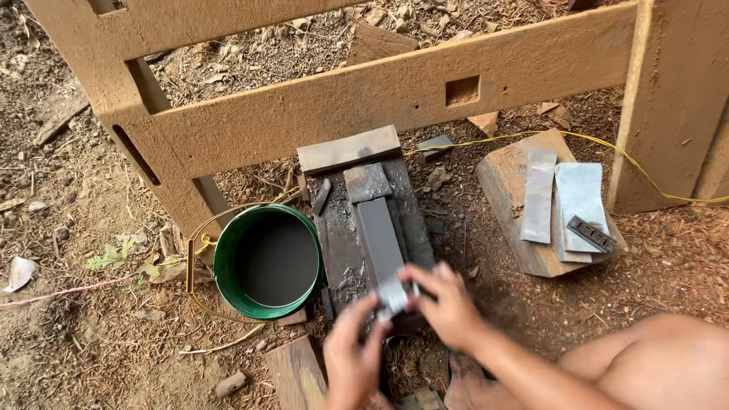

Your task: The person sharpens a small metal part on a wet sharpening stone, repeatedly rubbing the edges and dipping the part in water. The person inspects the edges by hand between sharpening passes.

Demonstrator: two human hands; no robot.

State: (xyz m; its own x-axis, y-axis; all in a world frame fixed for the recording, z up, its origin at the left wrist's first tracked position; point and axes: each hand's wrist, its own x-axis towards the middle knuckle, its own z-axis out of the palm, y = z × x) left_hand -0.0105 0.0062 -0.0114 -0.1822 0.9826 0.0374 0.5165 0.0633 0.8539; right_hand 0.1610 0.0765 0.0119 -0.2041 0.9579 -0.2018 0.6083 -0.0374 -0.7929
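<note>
A long grey sharpening stone lies on a wet, dark wooden block on the ground. At the stone's near end, my left hand and my right hand together press a small flat metal blade against it. The fingers of both hands pinch the blade from either side. The hands are blurred. A second, shorter grey stone sits at the far end of the block.
A green bucket of dark water stands left of the block. A wooden frame crosses behind. To the right, a wood block carries grey sheets and a small dark metal piece. A yellow cord runs across the dirt.
</note>
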